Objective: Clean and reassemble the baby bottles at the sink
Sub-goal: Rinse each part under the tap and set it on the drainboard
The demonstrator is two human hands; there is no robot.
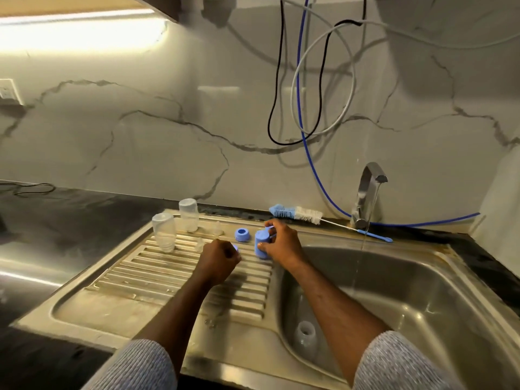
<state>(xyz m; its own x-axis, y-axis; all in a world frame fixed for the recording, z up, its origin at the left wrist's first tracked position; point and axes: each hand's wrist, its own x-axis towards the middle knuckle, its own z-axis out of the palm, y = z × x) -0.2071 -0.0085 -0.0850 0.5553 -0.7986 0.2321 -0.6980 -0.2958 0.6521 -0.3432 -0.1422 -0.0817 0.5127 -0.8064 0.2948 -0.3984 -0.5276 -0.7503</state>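
Your right hand [281, 243] grips a blue cap [261, 246] on the ribbed drainboard [174, 277]. Your left hand [218, 258], just beside it, curls around a small blue part [235, 248]. Two clear bottles [164, 232] stand inverted behind; another lies in the sink basin [394, 291].

The scene was dimly and warmly lit, mostly by a strip light [81, 32] under the cabinet at upper left, which burned out to a white glare. Its glow reflected as a pale streak on the dark counter [42, 220] at left and as soft sheen on the marble wall [168, 114]. The steel sink [422, 305] caught small bright highlights. Hanging cables [281, 80] cast soft double shadows on the wall. The forearms threw shadows onto the ribbed drainboard [157, 271]. Wide-angle distortion bent the counter edges and corners. The whole picture was slightly soft, with the sleeves at the bottom blurred.
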